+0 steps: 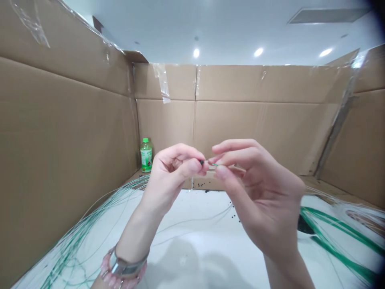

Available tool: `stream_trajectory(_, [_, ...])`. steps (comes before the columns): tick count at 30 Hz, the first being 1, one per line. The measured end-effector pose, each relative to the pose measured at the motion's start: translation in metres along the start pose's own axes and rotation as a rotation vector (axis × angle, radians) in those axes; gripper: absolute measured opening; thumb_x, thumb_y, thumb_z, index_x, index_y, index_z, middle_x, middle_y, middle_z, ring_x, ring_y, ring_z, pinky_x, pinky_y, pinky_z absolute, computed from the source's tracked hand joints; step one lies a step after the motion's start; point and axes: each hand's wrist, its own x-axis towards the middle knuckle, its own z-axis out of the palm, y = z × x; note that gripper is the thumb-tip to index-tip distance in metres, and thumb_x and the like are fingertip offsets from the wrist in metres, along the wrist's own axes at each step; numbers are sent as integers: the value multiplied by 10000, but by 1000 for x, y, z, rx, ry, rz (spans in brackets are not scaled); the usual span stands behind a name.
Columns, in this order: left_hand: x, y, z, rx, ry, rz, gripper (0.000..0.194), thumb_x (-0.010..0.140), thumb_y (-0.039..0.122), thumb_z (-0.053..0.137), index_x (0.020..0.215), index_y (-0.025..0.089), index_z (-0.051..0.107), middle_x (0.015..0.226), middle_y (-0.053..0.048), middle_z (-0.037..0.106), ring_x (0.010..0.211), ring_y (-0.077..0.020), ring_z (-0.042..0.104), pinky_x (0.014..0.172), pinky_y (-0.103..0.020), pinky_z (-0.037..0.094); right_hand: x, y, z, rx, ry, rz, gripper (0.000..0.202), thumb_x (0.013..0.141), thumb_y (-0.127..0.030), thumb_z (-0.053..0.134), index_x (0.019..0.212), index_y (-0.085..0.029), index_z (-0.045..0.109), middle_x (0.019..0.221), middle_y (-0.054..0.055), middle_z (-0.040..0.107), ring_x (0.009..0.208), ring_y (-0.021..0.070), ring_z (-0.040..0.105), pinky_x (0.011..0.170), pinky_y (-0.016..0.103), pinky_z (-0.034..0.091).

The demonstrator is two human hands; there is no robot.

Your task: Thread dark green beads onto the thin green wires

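My left hand [170, 174] is raised over the white table [207, 245], with thumb and fingertips pinched on a tiny dark piece [201, 162]. Close beside it on the right, my right hand [264, 196] pinches a thin green wire [214, 164] between thumb and fingertips. The wire's tip points toward the dark piece; whether the two touch is too small to tell. Most of both items is hidden by the fingers. A thin pale wire [198, 219] crosses the tabletop below my hands.
Cardboard walls [264, 120] enclose the table. A green bottle [146, 156] stands in the back left corner. Green and white wires [81, 226] spread along the left edge. Thick green bundles [343, 224] lie at the right. Small black bits [234, 216] are scattered behind my hands.
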Motion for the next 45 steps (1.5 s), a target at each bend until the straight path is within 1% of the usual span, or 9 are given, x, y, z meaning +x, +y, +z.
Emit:
stream_trajectory(2, [1, -2, 1, -18, -6, -25, 36, 737, 241, 723, 719, 210, 716, 640, 44, 671, 574, -22, 624, 584, -70, 519, -1, -1, -1, -9, -10, -7, 167, 764, -1, 574, 802, -157, 621, 932, 35, 616, 870, 137, 602, 637, 227, 539])
stream_trajectory(4, [1, -4, 1, -16, -15, -36, 37, 737, 244, 722, 719, 212, 716, 636, 44, 668, 563, -23, 623, 577, -70, 520, -1, -2, -3, -38, -23, -19, 178, 751, 14, 582, 808, -148, 630, 916, 34, 626, 854, 130, 610, 633, 213, 548])
stream_trajectory(12, [-1, -1, -3, 130, -26, -8, 8, 744, 209, 716, 741, 216, 718, 687, 35, 684, 615, -34, 630, 603, -94, 527, -1, 1, -8, -88, -59, -66, 183, 738, 27, 590, 809, -133, 644, 881, 42, 626, 790, 119, 615, 591, 194, 547])
stream_trajectory(18, [-2, -2, -2, 137, -45, 1, 37, 759, 182, 702, 762, 214, 720, 716, 46, 693, 630, -21, 637, 610, -77, 525, -2, 2, -8, -111, -43, -82, 177, 735, 27, 597, 795, -136, 634, 871, 39, 629, 773, 115, 609, 560, 195, 532])
stream_trajectory(26, [-3, -1, -2, 190, -40, 20, 78, 766, 141, 689, 775, 210, 724, 742, 34, 710, 669, -43, 665, 623, -83, 541, -1, 1, -11, -151, -68, -86, 190, 726, 34, 604, 792, -141, 637, 863, 37, 628, 762, 118, 606, 563, 207, 539])
stream_trajectory(32, [-4, 1, 0, 288, -4, 90, 97, 746, 117, 697, 758, 207, 731, 724, 14, 709, 654, -71, 665, 596, -114, 552, -2, -1, -13, -204, -85, -97, 219, 719, 36, 598, 793, -166, 637, 837, 29, 624, 744, 121, 606, 586, 202, 554])
stream_trajectory(37, [-6, 2, 4, 374, 41, 134, 100, 721, 113, 714, 736, 210, 731, 694, 8, 697, 631, -86, 651, 564, -139, 547, -1, -3, -14, -217, -87, -106, 232, 738, 25, 577, 797, -196, 615, 832, 19, 618, 712, 111, 593, 581, 197, 552])
stream_trajectory(40, [-6, 1, 5, 426, 64, 144, 77, 704, 131, 729, 723, 205, 728, 667, -2, 687, 597, -98, 632, 526, -163, 535, -1, -4, -15, -253, -114, -110, 232, 752, 20, 560, 793, -204, 606, 835, 18, 614, 700, 107, 588, 573, 194, 544])
stream_trajectory(45, [-6, 1, 7, 457, 69, 150, 61, 723, 151, 717, 729, 211, 724, 675, -2, 679, 602, -98, 624, 524, -169, 529, -1, -4, -17, -283, -129, -109, 228, 755, 16, 553, 769, -207, 593, 834, 17, 614, 702, 116, 590, 544, 203, 513])
